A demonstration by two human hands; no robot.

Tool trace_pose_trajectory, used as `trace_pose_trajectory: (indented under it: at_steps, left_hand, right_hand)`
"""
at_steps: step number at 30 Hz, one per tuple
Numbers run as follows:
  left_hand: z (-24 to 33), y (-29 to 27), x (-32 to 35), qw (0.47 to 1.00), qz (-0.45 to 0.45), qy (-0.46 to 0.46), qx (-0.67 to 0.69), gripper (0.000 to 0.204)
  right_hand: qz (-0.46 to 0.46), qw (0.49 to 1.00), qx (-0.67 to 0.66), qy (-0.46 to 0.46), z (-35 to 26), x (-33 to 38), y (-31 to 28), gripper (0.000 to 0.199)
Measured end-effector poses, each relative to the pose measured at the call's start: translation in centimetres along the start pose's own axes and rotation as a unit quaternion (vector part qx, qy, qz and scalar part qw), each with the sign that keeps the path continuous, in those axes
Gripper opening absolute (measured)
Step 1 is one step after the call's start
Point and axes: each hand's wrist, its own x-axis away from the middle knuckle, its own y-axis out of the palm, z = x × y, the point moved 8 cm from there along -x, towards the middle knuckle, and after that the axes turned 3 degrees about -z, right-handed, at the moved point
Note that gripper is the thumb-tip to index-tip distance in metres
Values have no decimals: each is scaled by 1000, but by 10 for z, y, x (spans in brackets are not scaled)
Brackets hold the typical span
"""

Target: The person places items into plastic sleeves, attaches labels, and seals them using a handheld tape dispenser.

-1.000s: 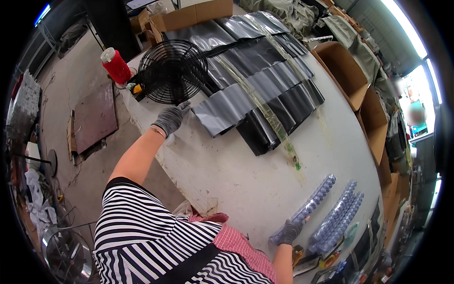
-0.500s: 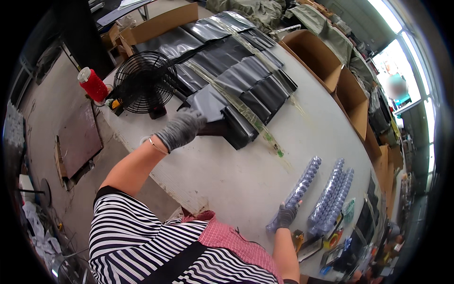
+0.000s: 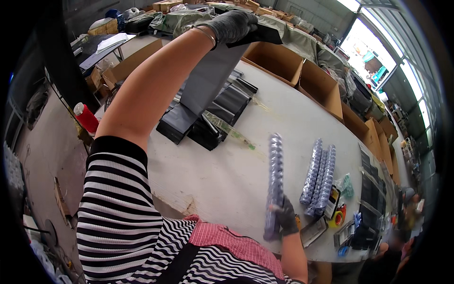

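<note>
My left hand, in a grey knitted glove, is raised high over the far part of the table. Its fingers are closed on the upper edge of a long grey-and-black plastic bag, which hangs down in front of the stacked black plastic bags. At the near right, my right hand wears a dark glove with bare fingertips. It grips the lower end of a long bluish bubble-wrapped tube, which points away from me. Several similar wrapped tubes lie side by side just to the right.
Open cardboard boxes line the table's far right edge. Yellow tape, a clear green plastic scrap and small tools lie at the near right, beside flat black packages. A red thread cone stands at the left edge.
My left hand has risen from the stack, drawing the bag up and away from me. My right hand still holds the wrapped tube, now turned more upright in the picture. The view has tilted upward.
</note>
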Motion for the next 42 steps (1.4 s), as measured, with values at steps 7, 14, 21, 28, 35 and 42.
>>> trace_pose_trajectory:
  at_steps: [7,14,21,28,35,42]
  left_hand:
    - [99,-16,-10,995,-8,87,49,23]
    - [205,-83,41,967,-24,217,133,17]
    - [200,40,105,949,-104,299,9,21]
    - [170,311,240,929,-302,140,160,14]
    - [199,423,337,847,-398,107,335,32]
    - [210,418,332,853,-423,137,273,25]
  right_hand:
    - [-185,983,0,14,-74,25,85,84]
    - [-159,972,166,-49,-140,-145,104,78]
    - [42,962,161,-217,-207,-226,-15,37]
    - [60,926,346,139,-22,-38,-46,73]
    - [228,950,186,109,46,118,-1,90]
    - [291,880,337,163,110,131,38,95]
